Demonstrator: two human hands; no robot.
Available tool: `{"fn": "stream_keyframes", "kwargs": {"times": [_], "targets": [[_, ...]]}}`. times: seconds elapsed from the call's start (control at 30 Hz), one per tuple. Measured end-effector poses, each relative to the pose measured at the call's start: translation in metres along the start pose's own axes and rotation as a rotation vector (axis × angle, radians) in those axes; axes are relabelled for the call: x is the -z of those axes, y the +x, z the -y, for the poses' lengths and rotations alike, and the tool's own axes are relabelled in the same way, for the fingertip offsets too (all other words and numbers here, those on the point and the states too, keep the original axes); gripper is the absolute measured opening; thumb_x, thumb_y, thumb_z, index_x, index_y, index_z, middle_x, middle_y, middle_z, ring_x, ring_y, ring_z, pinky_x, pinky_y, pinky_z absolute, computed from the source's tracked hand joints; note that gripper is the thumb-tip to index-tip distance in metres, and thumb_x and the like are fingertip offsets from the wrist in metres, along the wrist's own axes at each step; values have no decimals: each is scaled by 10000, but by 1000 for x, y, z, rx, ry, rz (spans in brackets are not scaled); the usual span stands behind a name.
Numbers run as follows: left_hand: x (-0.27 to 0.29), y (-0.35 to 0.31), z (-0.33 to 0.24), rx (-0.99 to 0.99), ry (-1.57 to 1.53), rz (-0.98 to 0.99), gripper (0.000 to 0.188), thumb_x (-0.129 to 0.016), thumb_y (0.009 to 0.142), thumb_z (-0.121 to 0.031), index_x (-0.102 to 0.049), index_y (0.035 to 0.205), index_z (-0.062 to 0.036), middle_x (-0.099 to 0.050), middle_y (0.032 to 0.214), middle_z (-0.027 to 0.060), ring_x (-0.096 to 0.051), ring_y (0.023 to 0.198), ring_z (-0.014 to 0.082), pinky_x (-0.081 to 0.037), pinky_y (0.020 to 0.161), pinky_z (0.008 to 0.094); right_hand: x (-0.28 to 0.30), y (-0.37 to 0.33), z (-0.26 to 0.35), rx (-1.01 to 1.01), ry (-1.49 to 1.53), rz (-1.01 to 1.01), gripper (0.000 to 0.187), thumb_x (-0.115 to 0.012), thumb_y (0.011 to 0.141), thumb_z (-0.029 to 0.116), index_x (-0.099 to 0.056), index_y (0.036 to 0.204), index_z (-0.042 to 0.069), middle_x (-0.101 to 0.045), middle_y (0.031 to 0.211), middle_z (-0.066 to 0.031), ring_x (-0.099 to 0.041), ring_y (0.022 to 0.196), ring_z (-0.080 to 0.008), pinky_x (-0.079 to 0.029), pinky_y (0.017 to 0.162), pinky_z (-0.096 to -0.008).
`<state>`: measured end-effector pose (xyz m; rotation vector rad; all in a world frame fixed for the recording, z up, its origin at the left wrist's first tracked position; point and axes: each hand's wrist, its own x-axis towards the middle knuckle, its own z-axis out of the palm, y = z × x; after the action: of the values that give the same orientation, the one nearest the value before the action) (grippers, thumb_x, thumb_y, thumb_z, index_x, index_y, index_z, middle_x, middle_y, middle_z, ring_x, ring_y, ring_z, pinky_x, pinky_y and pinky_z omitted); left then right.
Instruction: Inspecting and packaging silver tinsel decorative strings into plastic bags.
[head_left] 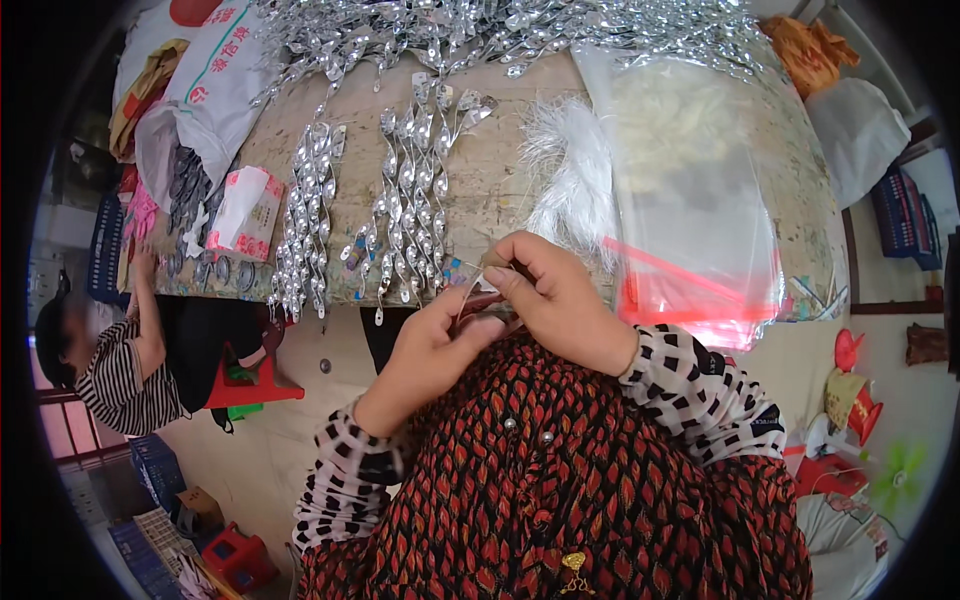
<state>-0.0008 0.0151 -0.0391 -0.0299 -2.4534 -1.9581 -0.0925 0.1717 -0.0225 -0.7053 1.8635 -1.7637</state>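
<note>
My left hand (428, 348) and my right hand (565, 305) meet at the table's near edge, in front of my body. Fingers of both are pinched together around something small, and a thin pale strand shows at the fingertips; its kind is mostly hidden. Just beyond my left hand lies a bunch of twisted silver strips (412, 200) with shiny round dots. Left of it is a second bunch of silver strips (308, 215). A bundle of white threads (575, 175) lies beyond my right hand. To its right rests a stack of clear plastic bags (695, 215) with red edges.
A large heap of silver strips (500, 30) covers the table's far side. At left stand a pink-and-white box (246, 212) and a white sack (215, 75). Another person (130, 350) sits by the left end near a red stool (255, 380). Orange plastic (810, 52) lies far right.
</note>
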Motion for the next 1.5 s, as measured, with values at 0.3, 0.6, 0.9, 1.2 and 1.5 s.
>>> {"fn": "stream_keyframes", "kwargs": {"times": [0.3, 0.6, 0.9, 1.2, 1.5], "targets": [[27, 5, -21, 458, -727, -4, 331, -591, 922, -208, -574, 1188, -12, -595, 788, 20, -509, 579, 99, -396, 508, 217, 7, -3, 4, 269, 6, -141, 115, -532, 959, 125, -529, 968, 11, -549, 825, 13, -521, 736, -58, -453, 683, -208], [20, 1, -28, 403, -754, -77, 401, -617, 899, -170, -525, 1245, 11, -594, 803, 34, -543, 589, 124, -428, 497, 236, 6, -19, 17, -66, 182, 17, 126, -539, 956, 142, -536, 960, 16, -542, 779, 24, -495, 656, -28, -417, 581, -184], [13, -1, -34, 353, -685, -86, 378, -599, 904, -123, -524, 1245, 21, -584, 806, 35, -561, 612, 124, -451, 533, 228, 5, -18, 14, -86, 242, 13, 131, -536, 955, 146, -546, 960, 16, -556, 777, 19, -501, 658, -33, -423, 586, -185], [6, -3, -33, 277, -590, -120, 377, -635, 875, -118, -547, 1215, 20, -582, 844, 37, -551, 624, 113, -461, 500, 229, 3, -18, 11, -124, 300, 13, 134, -532, 958, 154, -548, 960, 21, -546, 768, 25, -503, 669, -30, -421, 590, -180], [3, -8, -29, 247, -542, -138, 414, -594, 895, -41, -481, 1293, -19, -556, 837, 18, -553, 616, 91, -462, 550, 206, 1, -19, 11, -70, 186, -12, 192, -540, 951, 115, -459, 1091, 12, -553, 763, 2, -536, 703, -43, -447, 630, -189]]}}
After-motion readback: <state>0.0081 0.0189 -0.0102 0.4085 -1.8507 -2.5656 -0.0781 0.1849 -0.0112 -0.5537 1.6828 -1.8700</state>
